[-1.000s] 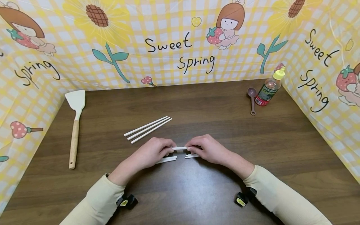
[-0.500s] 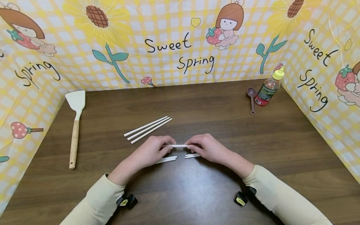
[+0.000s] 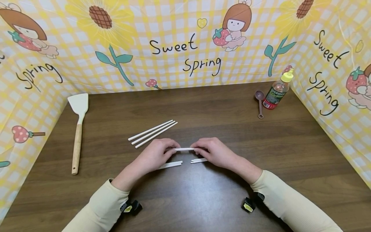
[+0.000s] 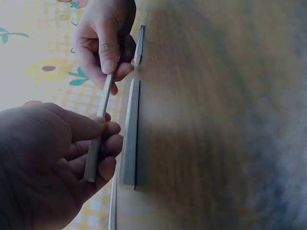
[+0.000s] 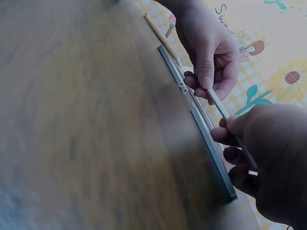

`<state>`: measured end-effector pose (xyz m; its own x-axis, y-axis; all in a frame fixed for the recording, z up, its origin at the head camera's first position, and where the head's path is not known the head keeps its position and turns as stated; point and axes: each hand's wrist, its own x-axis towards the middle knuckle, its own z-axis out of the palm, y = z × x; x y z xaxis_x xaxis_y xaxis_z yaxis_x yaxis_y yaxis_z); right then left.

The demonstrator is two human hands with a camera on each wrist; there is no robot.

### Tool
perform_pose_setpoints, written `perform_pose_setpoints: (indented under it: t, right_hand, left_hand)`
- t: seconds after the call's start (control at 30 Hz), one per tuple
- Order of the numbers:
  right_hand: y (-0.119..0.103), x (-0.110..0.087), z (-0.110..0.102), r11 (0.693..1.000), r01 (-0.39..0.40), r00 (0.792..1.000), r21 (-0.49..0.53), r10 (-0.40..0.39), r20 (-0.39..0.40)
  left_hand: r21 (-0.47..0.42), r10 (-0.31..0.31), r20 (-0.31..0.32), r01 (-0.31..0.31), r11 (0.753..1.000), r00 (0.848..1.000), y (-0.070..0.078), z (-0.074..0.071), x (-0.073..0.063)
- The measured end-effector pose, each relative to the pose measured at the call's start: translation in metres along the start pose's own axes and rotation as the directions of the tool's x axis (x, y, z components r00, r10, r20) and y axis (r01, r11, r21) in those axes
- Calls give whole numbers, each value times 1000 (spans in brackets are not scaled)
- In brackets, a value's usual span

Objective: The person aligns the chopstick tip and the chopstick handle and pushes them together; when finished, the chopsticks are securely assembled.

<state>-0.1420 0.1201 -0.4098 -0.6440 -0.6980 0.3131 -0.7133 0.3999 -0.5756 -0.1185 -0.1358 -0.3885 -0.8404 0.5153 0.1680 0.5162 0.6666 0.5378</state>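
In the head view, a slim white chopstick is stretched level between both hands, over the dark table. Left hand pinches its left part between thumb and fingers, and right hand does the same on its right part. The left wrist view shows the squared end of the chopstick sticking out past the left thumb. Short white sticks lie side by side on the table below the left hand, partly hidden by it. Similar white sticks lie below the right hand, with a gap between the two groups.
Three white chopsticks lie slanted behind the left hand. A white spatula with a wooden handle rests at the left. Back right are a brown measuring spoon and a squeeze bottle with a yellow cap. Patterned cloth walls the table.
Both hands have shifted slightly away from the person, carrying the chopstick with them, so it is farther from the short sticks in the head view. The things on the table have stayed put.
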Motion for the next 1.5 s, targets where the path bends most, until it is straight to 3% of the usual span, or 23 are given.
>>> perform_pose_setpoints:
  t: [0.2, 0.43, 0.87, 1.13, 1.5]
  right_hand:
    - [1, 1, 0, 999, -10, 995, -42, 5, -102]
    - [2, 0, -1, 997, -73, 976, -40, 63, -206]
    - [2, 0, 0, 1000, -25, 978, -18, 20, -207]
    - [2, -1, 1, 1000, -16, 983, -6, 14, -185]
    - [2, -1, 1, 1000, -19, 987, 4, 19, -161]
  left_hand:
    - [24, -77, -30, 78, 997, 997, -3, -1, 0]
    - [35, -163, -111, 167, 985, 980, -9, -3, -1]
    - [60, -254, -217, 272, 960, 943, -14, -9, -1]
    - [153, -362, -225, 400, 904, 905, -13, -15, -4]
    - [237, -376, -253, 433, 870, 892, -21, -19, -7]
